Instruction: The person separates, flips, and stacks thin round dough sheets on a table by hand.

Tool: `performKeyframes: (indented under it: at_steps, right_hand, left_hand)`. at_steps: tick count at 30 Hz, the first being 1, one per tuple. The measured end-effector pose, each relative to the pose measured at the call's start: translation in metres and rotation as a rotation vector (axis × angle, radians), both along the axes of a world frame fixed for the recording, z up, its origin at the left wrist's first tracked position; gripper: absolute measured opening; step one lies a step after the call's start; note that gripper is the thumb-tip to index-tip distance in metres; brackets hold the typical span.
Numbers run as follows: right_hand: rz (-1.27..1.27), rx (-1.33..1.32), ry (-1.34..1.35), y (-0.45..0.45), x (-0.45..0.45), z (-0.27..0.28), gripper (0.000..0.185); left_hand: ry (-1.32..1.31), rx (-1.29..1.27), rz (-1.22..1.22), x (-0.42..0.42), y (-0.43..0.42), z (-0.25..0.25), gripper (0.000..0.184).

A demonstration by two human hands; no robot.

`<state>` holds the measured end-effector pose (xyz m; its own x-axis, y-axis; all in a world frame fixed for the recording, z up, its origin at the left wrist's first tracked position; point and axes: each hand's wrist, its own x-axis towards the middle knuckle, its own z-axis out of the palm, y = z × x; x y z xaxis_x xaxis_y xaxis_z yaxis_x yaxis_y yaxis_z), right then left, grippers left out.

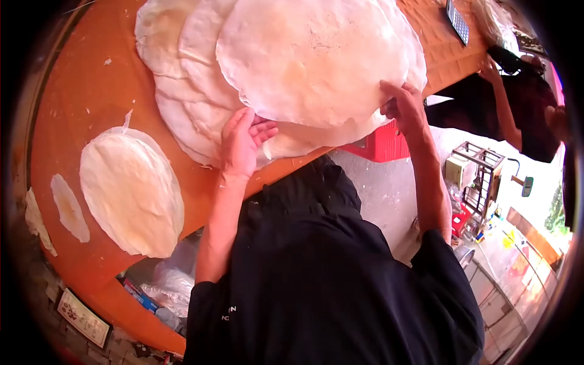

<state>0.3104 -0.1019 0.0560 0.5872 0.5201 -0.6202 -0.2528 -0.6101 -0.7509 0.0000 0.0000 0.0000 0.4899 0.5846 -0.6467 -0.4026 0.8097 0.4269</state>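
Observation:
A large, thin, pale round flatbread (316,58) lies on top of a spread stack of similar flatbreads (198,91). My right hand (404,108) pinches this top sheet at its near right edge, with thumb and forefinger closed on it. My left hand (243,141) is at the near left edge, palm turned up. Its fingers are loosely bent and apart from the thumb, which is close to the rim; whether it touches is hard to make out. A smaller pile of oval flatbreads (131,191) rests on the table to the left.
The orange table (79,115) ends just in front of me. Beside the smaller pile lie a narrow strip of dough (70,208) and another scrap (39,222). A calculator (457,23) sits at the far right. A red plastic stool (386,143) and a person in dark clothes (526,112) are beyond.

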Motion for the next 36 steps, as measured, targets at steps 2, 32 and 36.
performKeyframes:
  at_steps: [2,32,36]
  right_hand:
    - [-0.029,-0.028,0.017,-0.011,-0.003,0.0,0.022]
    - [1.019,0.036,-1.235,0.018,-0.025,0.028,0.014]
    - [0.57,-0.031,-1.518,0.042,0.012,0.171,0.021]
  left_hand:
    - [0.345,0.231,-0.208,-0.004,0.0,0.012,0.037]
    - [-0.253,0.112,-0.146,0.053,-0.006,0.044,0.031]
    - [0.173,0.27,-0.267,0.025,-0.005,0.018,0.024]
